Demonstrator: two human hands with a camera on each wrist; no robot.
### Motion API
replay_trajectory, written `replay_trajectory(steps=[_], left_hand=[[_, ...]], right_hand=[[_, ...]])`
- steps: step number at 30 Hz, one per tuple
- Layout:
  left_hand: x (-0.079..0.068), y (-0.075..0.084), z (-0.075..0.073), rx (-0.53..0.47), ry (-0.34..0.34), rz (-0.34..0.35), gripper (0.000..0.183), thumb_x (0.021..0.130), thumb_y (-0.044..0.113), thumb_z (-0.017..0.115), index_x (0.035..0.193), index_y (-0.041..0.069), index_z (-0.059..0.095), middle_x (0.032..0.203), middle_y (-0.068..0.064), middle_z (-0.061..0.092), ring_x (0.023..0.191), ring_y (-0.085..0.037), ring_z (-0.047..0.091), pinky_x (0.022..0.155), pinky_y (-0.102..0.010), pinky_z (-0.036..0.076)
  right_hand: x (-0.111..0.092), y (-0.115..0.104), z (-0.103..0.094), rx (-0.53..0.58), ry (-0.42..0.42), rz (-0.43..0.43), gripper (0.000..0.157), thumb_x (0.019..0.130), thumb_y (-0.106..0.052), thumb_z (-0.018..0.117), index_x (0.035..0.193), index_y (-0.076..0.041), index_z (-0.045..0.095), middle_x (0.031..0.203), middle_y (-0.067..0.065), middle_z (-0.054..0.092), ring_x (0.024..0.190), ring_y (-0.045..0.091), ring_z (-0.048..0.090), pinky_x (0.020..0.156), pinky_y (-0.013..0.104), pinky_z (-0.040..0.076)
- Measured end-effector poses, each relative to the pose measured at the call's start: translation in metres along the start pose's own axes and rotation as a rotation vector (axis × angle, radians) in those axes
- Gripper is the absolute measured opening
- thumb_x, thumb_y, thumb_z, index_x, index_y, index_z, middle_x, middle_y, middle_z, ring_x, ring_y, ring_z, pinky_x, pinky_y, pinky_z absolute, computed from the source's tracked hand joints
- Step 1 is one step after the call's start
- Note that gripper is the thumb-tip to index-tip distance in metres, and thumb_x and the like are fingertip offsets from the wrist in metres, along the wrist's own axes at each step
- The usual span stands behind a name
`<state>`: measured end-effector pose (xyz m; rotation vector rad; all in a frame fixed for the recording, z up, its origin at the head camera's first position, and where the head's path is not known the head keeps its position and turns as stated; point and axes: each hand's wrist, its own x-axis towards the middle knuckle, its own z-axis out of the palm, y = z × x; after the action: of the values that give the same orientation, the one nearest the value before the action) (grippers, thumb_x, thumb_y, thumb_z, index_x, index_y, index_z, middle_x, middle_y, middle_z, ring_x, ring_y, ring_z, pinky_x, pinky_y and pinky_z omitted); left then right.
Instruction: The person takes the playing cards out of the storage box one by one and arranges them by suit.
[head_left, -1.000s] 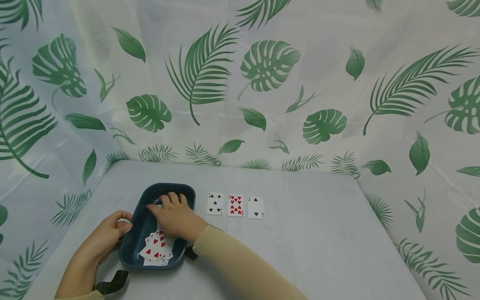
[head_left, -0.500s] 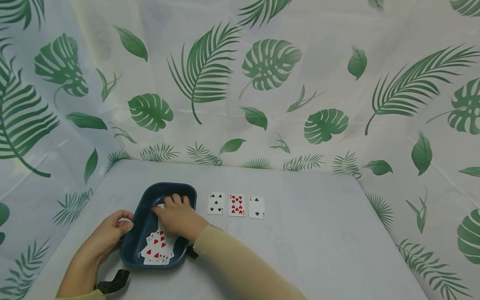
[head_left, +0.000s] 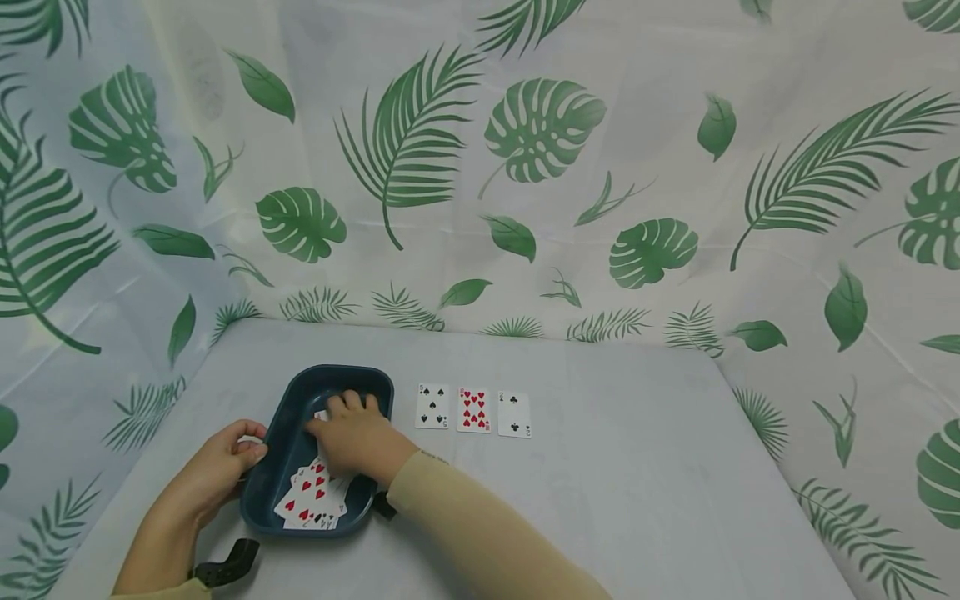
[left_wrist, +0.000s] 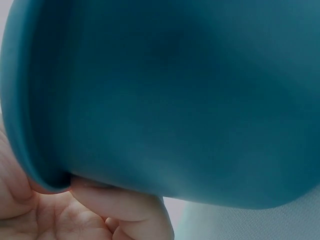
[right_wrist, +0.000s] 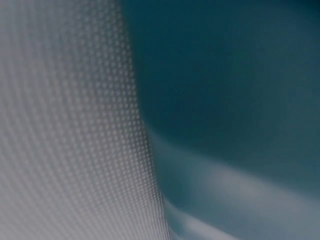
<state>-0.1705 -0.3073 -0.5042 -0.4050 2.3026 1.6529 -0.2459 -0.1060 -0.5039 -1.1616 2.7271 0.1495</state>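
Note:
My left hand (head_left: 228,462) grips the left side of a dark blue tray (head_left: 258,508). In the left wrist view its fingers (left_wrist: 122,207) bend under the rim, against the outer wall. Inside the tray, my right hand (head_left: 360,437) spreads palm down over playing cards, thumb apart from the fingers; the fingertips are partly hidden. A loose pile of playing cards (head_left: 311,496), hearts on top, shows at the tray's near end. One white card edge (head_left: 321,414) peeks out by the right thumb. The right wrist view has only the tray wall (right_wrist: 225,100) and the tabletop, no hand.
Three face-up cards lie in a row right of the tray: a five of spades (head_left: 432,407), a hearts card (head_left: 474,411) and a two of clubs (head_left: 513,415). A leaf-print curtain (head_left: 555,200) rises behind the pale table (head_left: 637,467).
The pile's top cards have slid slightly left inside the tray. My right thumb and fingers have drawn in a little to the right. The left hand keeps its hold on the tray.

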Motion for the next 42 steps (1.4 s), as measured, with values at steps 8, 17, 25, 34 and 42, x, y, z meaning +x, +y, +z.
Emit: replay_trajectory(steps=[8, 17, 25, 34, 42], left_hand=[[0.0, 0.0, 0.0, 0.002, 0.003, -0.003, 0.026, 0.114, 0.003, 0.041, 0.137, -0.007, 0.039, 0.092, -0.005, 0.062, 0.08, -0.017, 0.067, 0.069, -0.037, 0.059], [0.001, -0.001, 0.0, 0.008, 0.002, -0.01, 0.026, 0.114, 0.004, 0.04, 0.138, -0.006, 0.038, 0.095, -0.007, 0.064, 0.081, -0.018, 0.069, 0.07, -0.037, 0.059], [0.001, 0.0, 0.001, 0.009, 0.006, -0.006, 0.027, 0.114, 0.004, 0.039, 0.139, -0.006, 0.038, 0.094, -0.006, 0.062, 0.08, -0.017, 0.067, 0.069, -0.036, 0.059], [0.0, -0.001, 0.001, 0.005, 0.01, 0.003, 0.026, 0.115, 0.005, 0.04, 0.138, -0.006, 0.039, 0.092, -0.005, 0.062, 0.078, -0.017, 0.067, 0.068, -0.036, 0.058], [0.001, -0.002, 0.001, 0.01, 0.01, -0.004, 0.026, 0.115, 0.005, 0.039, 0.139, -0.006, 0.038, 0.093, -0.006, 0.063, 0.079, -0.018, 0.067, 0.068, -0.036, 0.057]], right_hand=[[-0.002, 0.0, -0.002, 0.017, 0.013, 0.008, 0.075, 0.091, -0.045, 0.084, 0.157, -0.044, 0.05, 0.164, -0.001, 0.046, 0.147, 0.025, 0.041, 0.123, 0.051, 0.037], [0.001, 0.0, 0.003, 0.03, 0.097, 0.039, 0.08, 0.087, -0.047, 0.088, 0.157, -0.042, 0.049, 0.159, 0.002, 0.047, 0.143, 0.026, 0.044, 0.118, 0.048, 0.042], [0.004, 0.002, 0.008, 0.081, 0.16, 0.049, 0.075, 0.091, -0.041, 0.086, 0.156, -0.041, 0.049, 0.16, 0.002, 0.045, 0.142, 0.025, 0.043, 0.113, 0.046, 0.045], [0.005, 0.003, 0.013, 0.115, 0.227, 0.083, 0.071, 0.093, -0.035, 0.082, 0.157, -0.036, 0.051, 0.157, 0.002, 0.049, 0.139, 0.024, 0.043, 0.113, 0.044, 0.046], [0.003, 0.004, 0.01, 0.151, 0.288, 0.093, 0.073, 0.094, -0.036, 0.081, 0.159, -0.034, 0.048, 0.159, 0.003, 0.048, 0.141, 0.024, 0.043, 0.111, 0.04, 0.046]])
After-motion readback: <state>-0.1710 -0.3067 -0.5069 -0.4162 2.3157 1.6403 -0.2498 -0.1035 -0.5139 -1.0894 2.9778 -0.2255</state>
